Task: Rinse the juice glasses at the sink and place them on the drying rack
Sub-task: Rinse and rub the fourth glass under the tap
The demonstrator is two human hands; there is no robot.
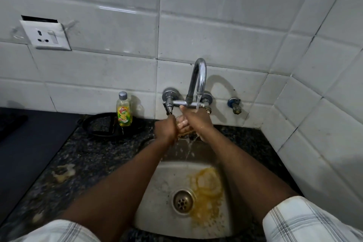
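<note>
Rinsing underway: juice glass [183, 126] gripped by left hand [166, 129] & right hand [197, 120] under tap [198, 76]; juice residue in sink [163, 179]; racking pending.

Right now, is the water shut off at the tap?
No, a stream of water pours from the faucet spout onto the right hand and splashes down into the sink.

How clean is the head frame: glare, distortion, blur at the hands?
Head view: wide-angle bend curves tile lines near the edges; streak glare on the upper wall tiles; the faucet throws a soft shadow rightward; left countertop is dim; the juice glass between left hand and right hand is blurred by running water.
</note>
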